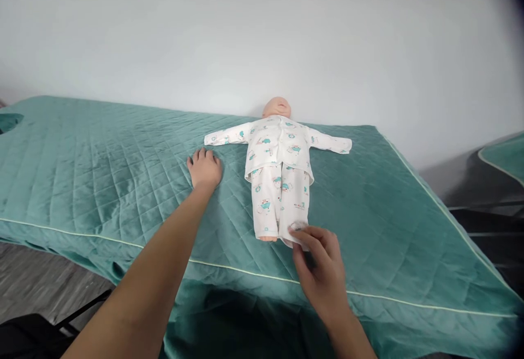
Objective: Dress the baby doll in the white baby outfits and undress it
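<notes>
A baby doll (pixel 277 107) lies on its back, its head close to the wall. It wears a white printed pajama top (pixel 266 143) with both sleeves spread out, and matching pajama pants (pixel 266 201). My right hand (pixel 323 261) pinches the hem of the pant leg on the right, between thumb and fingers. From the other pant leg a bit of the doll's foot (pixel 268 238) peeks out. Flat on the quilted cover, just below the left-side sleeve, rests my left hand (pixel 206 169) with its fingers slightly spread, apart from the doll.
A green quilted cover (pixel 102 168) with pale piping drapes over the bed. Behind it stands a white wall (pixel 164 48). Another green-covered surface (pixel 505 157) shows at the far right. Grey wood-look floor (pixel 49 277) and a black object (pixel 33 337) lie at lower left.
</notes>
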The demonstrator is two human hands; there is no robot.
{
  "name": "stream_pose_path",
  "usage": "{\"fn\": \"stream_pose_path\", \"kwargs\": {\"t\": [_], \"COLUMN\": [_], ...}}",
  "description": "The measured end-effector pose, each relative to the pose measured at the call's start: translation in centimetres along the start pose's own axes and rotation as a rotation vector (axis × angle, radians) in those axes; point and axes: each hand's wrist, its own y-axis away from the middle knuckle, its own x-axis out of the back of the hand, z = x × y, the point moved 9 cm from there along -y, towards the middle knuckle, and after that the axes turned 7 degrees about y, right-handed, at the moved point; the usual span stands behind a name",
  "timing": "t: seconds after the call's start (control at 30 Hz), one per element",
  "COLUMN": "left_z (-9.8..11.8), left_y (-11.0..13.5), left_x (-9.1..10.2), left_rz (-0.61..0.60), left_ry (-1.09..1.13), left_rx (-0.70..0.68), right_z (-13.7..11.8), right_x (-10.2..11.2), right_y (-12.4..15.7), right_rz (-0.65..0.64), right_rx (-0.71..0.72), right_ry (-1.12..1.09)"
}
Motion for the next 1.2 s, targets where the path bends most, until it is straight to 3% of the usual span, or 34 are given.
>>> {"fn": "stream_pose_path", "kwargs": {"t": [0.23,0.43,0.67,1.2], "left_z": [0.0,0.1,0.2,0.1], "left_y": [0.0,0.0,0.1,0.0], "left_x": [0.0,0.0,0.1,0.2], "left_rz": [0.006,-0.013,-0.018,-0.009], "left_ry": [0.01,0.007,0.016,0.01], "left_rx": [-0.004,0.006,0.005,0.015], "right_z": [0.3,0.3,-3.0,-4.1], "right_x": [1.4,2.2,-1.4,-1.9], "right_y": [1.5,0.9,-1.5,-2.2], "right_rz": [0.064,0.164,-0.074,-0.14], "right_rx": [-0.009,-0.054,0.137,0.151], "right_ry": [0.007,0.039,0.132,0.091]}}
